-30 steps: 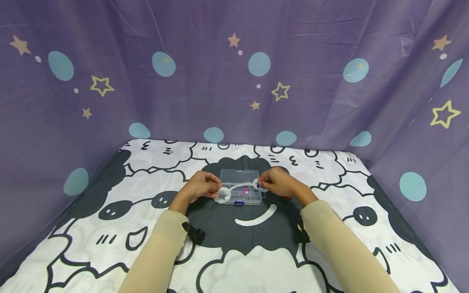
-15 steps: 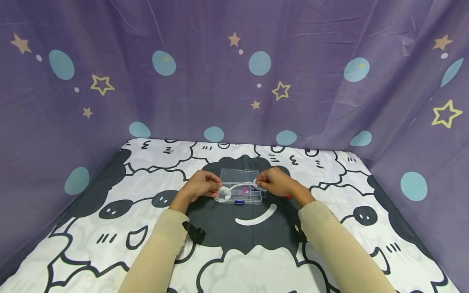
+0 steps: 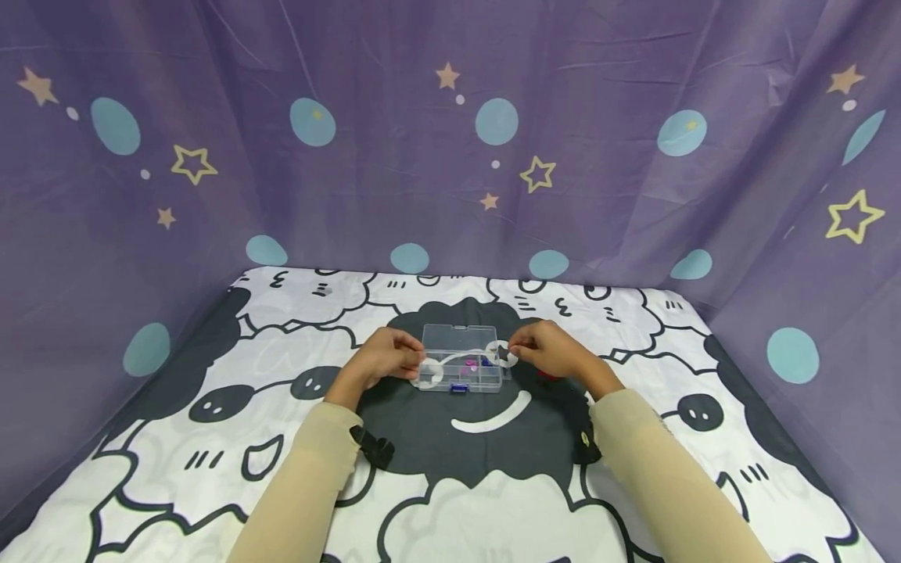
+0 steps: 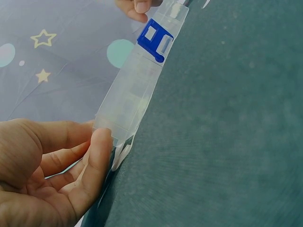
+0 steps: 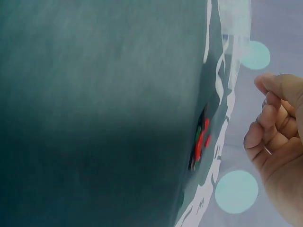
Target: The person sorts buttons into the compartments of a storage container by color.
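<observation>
Since half a second ago, the right hand (image 3: 552, 352) has drawn slightly rightward, while the left hand (image 3: 382, 360) has kept its place.

A purple curtain with stars and blue ovals (image 3: 408, 180) hangs behind a table covered by a black-and-white cartoon-sheep cloth (image 3: 464, 516). On the cloth's dark middle sits a clear, rectangular plastic compartment box (image 3: 486, 386), its lid swung back on the far side. It looks light, stiff and rather slippery, likely fragile at the hinge; an end wall or front corner seems a better hold than the thin lid. The left fingers pinch its left end between thumb and index. The right fingers curl loosely beside its right end, with nothing visible in them.

Near the right hand lie red pieces (image 3: 547, 375). On the box's front is a deep-blue plastic clasp (image 4: 155, 40); inside are tiny pink pieces (image 3: 471, 364) and a tiny blue piece (image 3: 486, 363).

Only the head view shows the compartments from above. The left wrist view gives the thumb's placement and the clasp's face; the right wrist view reveals, though blurred, green and black bits (image 5: 193, 158) among the red, which the head view leaves unclear.
</observation>
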`<state>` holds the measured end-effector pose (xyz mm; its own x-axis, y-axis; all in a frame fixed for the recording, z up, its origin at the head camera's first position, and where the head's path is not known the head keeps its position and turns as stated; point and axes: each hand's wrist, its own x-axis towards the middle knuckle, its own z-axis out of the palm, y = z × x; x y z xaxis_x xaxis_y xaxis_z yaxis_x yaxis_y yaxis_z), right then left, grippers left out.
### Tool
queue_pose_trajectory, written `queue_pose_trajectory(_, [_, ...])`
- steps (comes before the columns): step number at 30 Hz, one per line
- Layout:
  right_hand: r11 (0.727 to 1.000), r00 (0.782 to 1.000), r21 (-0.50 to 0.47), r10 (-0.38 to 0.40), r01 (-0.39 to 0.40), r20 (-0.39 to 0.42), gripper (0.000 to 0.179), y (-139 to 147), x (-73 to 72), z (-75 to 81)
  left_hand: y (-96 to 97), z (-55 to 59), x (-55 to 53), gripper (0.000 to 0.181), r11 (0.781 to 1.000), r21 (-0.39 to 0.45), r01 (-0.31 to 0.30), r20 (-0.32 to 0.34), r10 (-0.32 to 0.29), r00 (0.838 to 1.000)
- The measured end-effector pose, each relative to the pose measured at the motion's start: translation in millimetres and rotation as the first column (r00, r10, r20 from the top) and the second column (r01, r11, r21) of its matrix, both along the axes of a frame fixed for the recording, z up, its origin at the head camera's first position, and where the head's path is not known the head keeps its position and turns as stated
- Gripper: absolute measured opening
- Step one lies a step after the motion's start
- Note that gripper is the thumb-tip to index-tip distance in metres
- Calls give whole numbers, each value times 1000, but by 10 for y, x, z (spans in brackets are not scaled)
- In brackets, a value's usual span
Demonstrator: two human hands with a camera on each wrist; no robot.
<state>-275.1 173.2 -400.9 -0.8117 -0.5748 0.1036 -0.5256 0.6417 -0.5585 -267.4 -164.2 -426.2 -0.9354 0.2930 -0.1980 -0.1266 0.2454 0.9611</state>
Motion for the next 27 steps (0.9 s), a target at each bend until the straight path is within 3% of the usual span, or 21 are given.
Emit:
queue_pose_trajectory(21, [999,999,13,-40,40,12,14,374,-77,-49,0,-12,-13,24,1000,3,-5,9,5,1000])
queue_pose_trajectory(27, [997,997,48,-63,61,54,11,408,-131,-51,7,-3,-6,22,1000,-4,-9,5,9,1000])
